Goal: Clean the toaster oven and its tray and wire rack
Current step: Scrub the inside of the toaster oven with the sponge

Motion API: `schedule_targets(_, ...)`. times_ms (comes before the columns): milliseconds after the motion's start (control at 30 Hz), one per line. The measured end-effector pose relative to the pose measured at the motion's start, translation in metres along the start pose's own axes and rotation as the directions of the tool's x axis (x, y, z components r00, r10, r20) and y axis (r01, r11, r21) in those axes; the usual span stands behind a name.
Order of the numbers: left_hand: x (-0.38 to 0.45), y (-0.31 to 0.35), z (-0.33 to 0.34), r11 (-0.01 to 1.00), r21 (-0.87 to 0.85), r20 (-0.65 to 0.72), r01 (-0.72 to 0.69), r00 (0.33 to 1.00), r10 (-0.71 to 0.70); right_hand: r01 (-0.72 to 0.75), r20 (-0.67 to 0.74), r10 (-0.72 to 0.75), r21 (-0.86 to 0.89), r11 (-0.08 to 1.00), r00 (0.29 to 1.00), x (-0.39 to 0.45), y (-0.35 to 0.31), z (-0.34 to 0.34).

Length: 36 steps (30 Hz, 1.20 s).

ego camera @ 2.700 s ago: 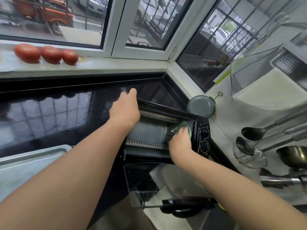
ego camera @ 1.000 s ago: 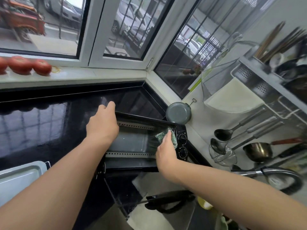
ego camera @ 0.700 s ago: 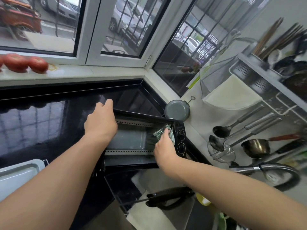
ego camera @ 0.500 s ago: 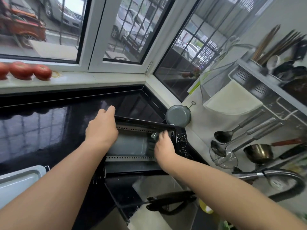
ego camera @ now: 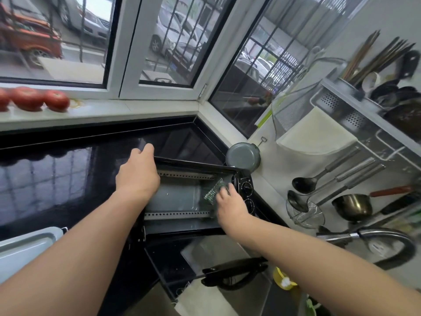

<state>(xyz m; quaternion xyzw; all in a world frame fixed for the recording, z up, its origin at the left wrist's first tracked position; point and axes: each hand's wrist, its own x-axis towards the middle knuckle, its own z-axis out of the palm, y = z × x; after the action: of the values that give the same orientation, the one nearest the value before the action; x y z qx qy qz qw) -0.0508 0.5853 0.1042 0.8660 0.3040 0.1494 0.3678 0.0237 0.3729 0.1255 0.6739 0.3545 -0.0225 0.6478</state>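
- Black metal toaster oven (ego camera: 193, 197) sits on the dark glossy counter (ego camera: 57, 179), door dropped open toward us.
- Left hand (ego camera: 136, 176) lies flat on its top, steadying it.
- Right hand (ego camera: 230, 205) pinches a green mesh scrubber (ego camera: 214, 190) against the right inner wall.

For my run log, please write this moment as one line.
left hand: rests on toaster oven top | right hand: holds green scrubber inside | door: open | tray: out, on counter

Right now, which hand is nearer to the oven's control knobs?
The right hand. It holds a green scrubbing cloth at the right end of the oven opening, just beside the knobs. The left hand rests on the oven's top left corner, at the far end from them.
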Motion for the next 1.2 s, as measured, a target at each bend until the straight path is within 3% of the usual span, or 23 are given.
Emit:
schedule_targets(200,-0.002,-0.001,-0.002,1.0,0.001,0.011,-0.008,1.0,0.008,0.098,0.025,-0.1,0.051,0.994,0.995,-0.014,0.001,-0.001)
schedule_targets(367,-0.001,0.0,-0.002,1.0,0.009,0.007,-0.01,1.0,0.01,-0.043,-0.125,0.03,-0.106,0.993,0.992,-0.018,0.035,-0.003)
schedule_targets(533,-0.002,0.0,0.001,1.0,-0.005,-0.011,0.013,1.0,-0.013,0.236,-0.134,-0.225,0.069,0.969,0.965,-0.024,0.013,0.009)
schedule_targets(600,-0.002,0.0,0.0,1.0,-0.007,-0.009,0.021,1.0,-0.021,0.158,-0.117,-0.154,0.028,0.987,0.981,-0.025,0.01,0.009)
schedule_targets(667,-0.002,0.001,0.0,0.999,-0.01,-0.004,0.038,0.999,-0.038,-0.026,-0.111,0.009,-0.153,0.988,0.994,-0.025,0.012,0.008)
schedule_targets(733,0.0,0.003,-0.001,0.999,-0.009,-0.001,0.053,0.999,-0.053,-0.108,-0.095,0.088,-0.239,0.965,0.992,-0.025,0.013,0.009)
schedule_targets(867,0.003,0.003,0.0,0.998,0.001,-0.004,0.07,0.998,-0.07,0.028,-0.124,-0.052,-0.19,0.981,0.991,-0.028,0.011,0.018)
schedule_targets(1033,0.001,0.002,0.001,0.998,-0.008,-0.012,0.064,0.998,-0.064,0.083,-0.204,-0.106,-0.118,0.989,0.973,-0.035,0.015,0.025)
schedule_targets(1200,-0.004,0.002,0.0,0.999,-0.022,-0.014,0.041,0.999,-0.042,0.175,-0.053,-0.183,-0.131,0.976,0.982,-0.031,0.001,0.017)
